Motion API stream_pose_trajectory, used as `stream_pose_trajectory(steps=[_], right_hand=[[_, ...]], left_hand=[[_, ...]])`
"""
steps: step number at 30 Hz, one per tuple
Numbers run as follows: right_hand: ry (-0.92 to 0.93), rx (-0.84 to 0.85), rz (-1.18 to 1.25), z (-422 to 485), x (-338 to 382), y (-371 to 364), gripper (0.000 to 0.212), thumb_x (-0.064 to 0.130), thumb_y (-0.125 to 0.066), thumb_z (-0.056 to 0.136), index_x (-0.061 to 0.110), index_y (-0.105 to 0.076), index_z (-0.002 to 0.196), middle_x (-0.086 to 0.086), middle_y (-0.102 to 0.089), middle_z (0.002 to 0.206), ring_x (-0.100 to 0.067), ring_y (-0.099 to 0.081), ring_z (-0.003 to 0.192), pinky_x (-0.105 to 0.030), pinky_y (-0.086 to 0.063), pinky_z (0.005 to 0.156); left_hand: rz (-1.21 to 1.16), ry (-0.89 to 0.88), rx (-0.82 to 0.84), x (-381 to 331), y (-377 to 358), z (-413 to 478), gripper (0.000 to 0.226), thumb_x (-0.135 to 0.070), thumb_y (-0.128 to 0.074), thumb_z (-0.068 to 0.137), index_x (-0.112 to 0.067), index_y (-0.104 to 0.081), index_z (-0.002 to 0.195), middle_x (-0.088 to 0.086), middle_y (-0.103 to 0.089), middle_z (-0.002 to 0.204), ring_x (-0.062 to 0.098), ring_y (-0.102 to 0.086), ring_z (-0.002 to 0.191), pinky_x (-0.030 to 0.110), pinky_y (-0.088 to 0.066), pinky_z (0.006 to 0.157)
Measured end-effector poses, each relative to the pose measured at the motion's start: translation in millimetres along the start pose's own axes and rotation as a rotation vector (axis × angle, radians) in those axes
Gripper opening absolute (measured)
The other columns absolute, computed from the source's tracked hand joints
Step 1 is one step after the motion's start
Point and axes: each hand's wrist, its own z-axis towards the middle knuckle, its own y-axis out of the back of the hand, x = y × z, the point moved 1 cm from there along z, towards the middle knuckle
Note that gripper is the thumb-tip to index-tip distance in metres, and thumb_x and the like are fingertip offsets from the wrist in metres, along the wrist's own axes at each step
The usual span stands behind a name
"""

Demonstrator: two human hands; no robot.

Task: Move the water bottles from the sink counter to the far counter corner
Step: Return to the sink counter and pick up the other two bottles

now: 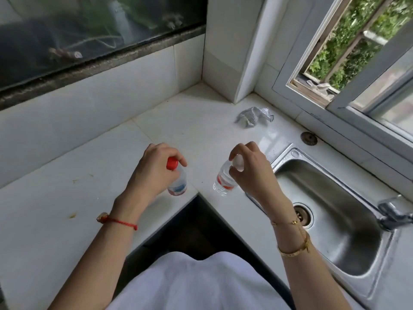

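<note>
Left hand and right hand reach forward side by side, fingers curled closed, wrists bent downward

Your left hand covered the neck and upper side of the red-capped bottle, so you could not tell whether its base touched the counter; your right hand hid the neck and part of the white cap of the other bottle, and its label print was too small to read. The tap was cut off at the right edge; the sink ran behind your right forearm, and the dark window showed only blurred shapes.
</note>
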Motion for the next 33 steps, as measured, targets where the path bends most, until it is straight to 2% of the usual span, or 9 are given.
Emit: stream_pose_trajectory(steps=[3, 6, 14, 17, 20, 25, 28, 33], right_hand=[[-0.058, -0.022, 0.003, -25, -2, 3, 0.023, 0.009, -0.06, 0.077, 0.018, -0.056, 0.097, -0.003, -0.048, 0.103, -0.03, -0.056, 0.075, -0.036, -0.046, 0.068], [-0.147, -0.073, -0.002, -50, 0, 2, 0.022, 0.01, -0.061, 0.077, 0.02, -0.055, 0.097, -0.001, -0.048, 0.103, -0.027, -0.054, 0.075, -0.032, -0.041, 0.063], [-0.388, -0.232, 0.033, -129, 17, -3, 0.021, 0.013, -0.062, 0.079, 0.02, -0.055, 0.097, 0.001, -0.047, 0.103, -0.024, -0.053, 0.079, -0.023, -0.035, 0.065], [-0.482, -0.305, 0.041, -164, 26, -7, 0.02, 0.013, -0.062, 0.079, 0.02, -0.054, 0.096, 0.0, -0.047, 0.102, -0.023, -0.053, 0.081, -0.024, -0.039, 0.066], [-0.587, -0.369, 0.036, -200, 36, -13, 0.02, 0.014, -0.062, 0.08, 0.021, -0.054, 0.097, 0.0, -0.047, 0.104, -0.022, -0.054, 0.083, -0.027, -0.045, 0.07], [-0.756, -0.479, 0.017, -262, 55, -26, 0.018, 0.017, -0.063, 0.082, 0.021, -0.054, 0.097, 0.001, -0.048, 0.105, -0.016, -0.056, 0.084, -0.016, -0.043, 0.067], [-0.863, -0.54, -0.007, -298, 69, -35, 0.017, 0.02, -0.063, 0.083, 0.023, -0.053, 0.097, 0.002, -0.048, 0.106, -0.014, -0.057, 0.084, -0.021, -0.05, 0.07], [-1.038, -0.627, -0.017, -355, 93, -51, 0.017, 0.021, -0.063, 0.081, 0.025, -0.054, 0.096, 0.004, -0.047, 0.104, -0.012, -0.054, 0.079, -0.01, -0.034, 0.057]], left_hand=[[0.017, -0.088, 0.065, -12, -7, -3, 0.04, 0.004, -0.055, 0.072, -0.034, -0.068, 0.076, -0.015, -0.056, 0.084, 0.012, -0.045, 0.093, 0.02, -0.037, 0.071], [0.009, -0.168, 0.137, -22, -13, -7, 0.037, 0.002, -0.057, 0.072, -0.032, -0.069, 0.077, -0.013, -0.057, 0.085, 0.012, -0.045, 0.092, 0.022, -0.039, 0.071], [0.012, -0.434, 0.335, -45, -23, -28, 0.028, -0.005, -0.062, 0.072, -0.032, -0.07, 0.079, -0.011, -0.062, 0.09, 0.012, -0.047, 0.096, 0.027, -0.045, 0.075], [0.009, -0.524, 0.431, -51, -27, -42, 0.028, -0.006, -0.062, 0.072, -0.033, -0.069, 0.078, -0.011, -0.061, 0.091, 0.012, -0.047, 0.096, 0.025, -0.045, 0.074], [0.011, -0.622, 0.523, -58, -33, -59, 0.031, -0.006, -0.062, 0.072, -0.036, -0.067, 0.078, -0.011, -0.061, 0.092, 0.011, -0.046, 0.094, 0.016, -0.037, 0.071], [-0.005, -0.78, 0.677, -68, -41, -93, 0.031, -0.004, -0.065, 0.071, -0.034, -0.068, 0.081, -0.007, -0.061, 0.094, 0.014, -0.047, 0.097, 0.019, -0.039, 0.071], [-0.017, -0.875, 0.761, -76, -47, -116, 0.031, -0.003, -0.068, 0.071, -0.033, -0.069, 0.083, -0.007, -0.06, 0.094, 0.014, -0.048, 0.099, 0.019, -0.039, 0.071], [-0.023, -1.032, 0.888, -89, -56, -158, 0.035, 0.001, -0.067, 0.07, -0.031, -0.069, 0.083, -0.007, -0.059, 0.094, 0.015, -0.047, 0.098, 0.022, -0.042, 0.072]])
